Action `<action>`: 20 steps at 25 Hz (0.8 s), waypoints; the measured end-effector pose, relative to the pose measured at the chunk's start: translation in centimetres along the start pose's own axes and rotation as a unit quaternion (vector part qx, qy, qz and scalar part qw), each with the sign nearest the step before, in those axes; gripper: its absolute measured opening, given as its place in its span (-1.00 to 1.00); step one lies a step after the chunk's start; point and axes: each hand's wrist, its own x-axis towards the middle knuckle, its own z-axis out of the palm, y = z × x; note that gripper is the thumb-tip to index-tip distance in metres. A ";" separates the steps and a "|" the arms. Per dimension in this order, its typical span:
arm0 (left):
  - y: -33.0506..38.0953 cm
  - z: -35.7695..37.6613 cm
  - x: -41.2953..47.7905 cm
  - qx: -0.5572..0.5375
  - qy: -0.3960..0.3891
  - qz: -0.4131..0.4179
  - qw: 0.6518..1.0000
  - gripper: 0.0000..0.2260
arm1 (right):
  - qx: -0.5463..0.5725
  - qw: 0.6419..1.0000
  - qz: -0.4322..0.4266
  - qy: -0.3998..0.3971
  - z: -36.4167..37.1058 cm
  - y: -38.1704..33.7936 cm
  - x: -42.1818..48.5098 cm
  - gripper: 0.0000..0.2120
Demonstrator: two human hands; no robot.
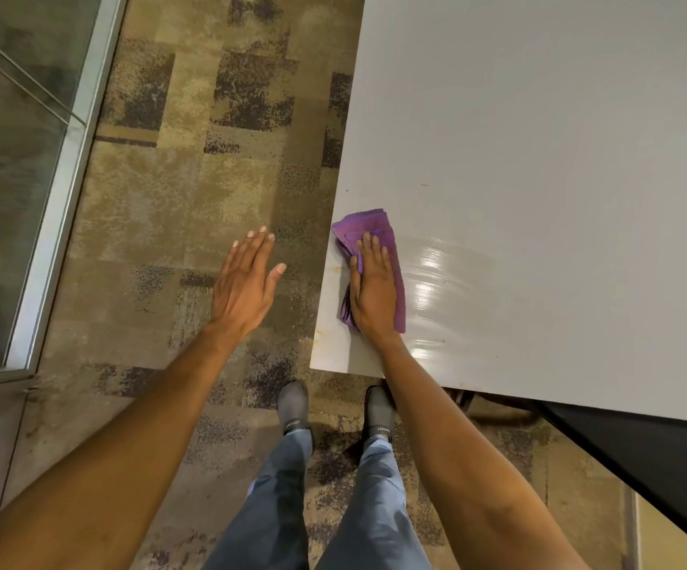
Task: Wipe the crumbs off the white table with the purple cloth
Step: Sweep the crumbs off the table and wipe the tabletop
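Observation:
The white table [539, 158] fills the upper right, and its near left corner lies just in front of me. The folded purple cloth [364, 230] lies on that corner close to the left edge. My right hand [374, 285] presses flat on the cloth, fingers straight and together. A damp shiny streak [432, 281] shows on the table right of the cloth. A few small specks [424, 185] dot the table farther back. My left hand [245, 281] hovers flat over the carpet, left of the table edge, holding nothing.
Patterned brown carpet [210, 178] covers the floor on the left. A glass wall with a metal frame [58, 191] runs along the far left. My feet in dark shoes [294, 405] stand at the table corner. A dark surface [642, 458] sits below the table's near edge.

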 end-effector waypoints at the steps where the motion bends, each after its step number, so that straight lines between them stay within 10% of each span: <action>1: 0.2 0.2 0.0 -0.001 -0.001 0.000 1.000 -0.47 | -0.004 1.000 -0.010 -0.016 0.4 -0.1 -0.3 -0.52; 20: -0.4 0.0 -1.6 -0.005 0.009 -0.028 1.000 -0.50 | -0.081 0.948 -0.238 -0.198 1.5 0.9 -6.4 -0.56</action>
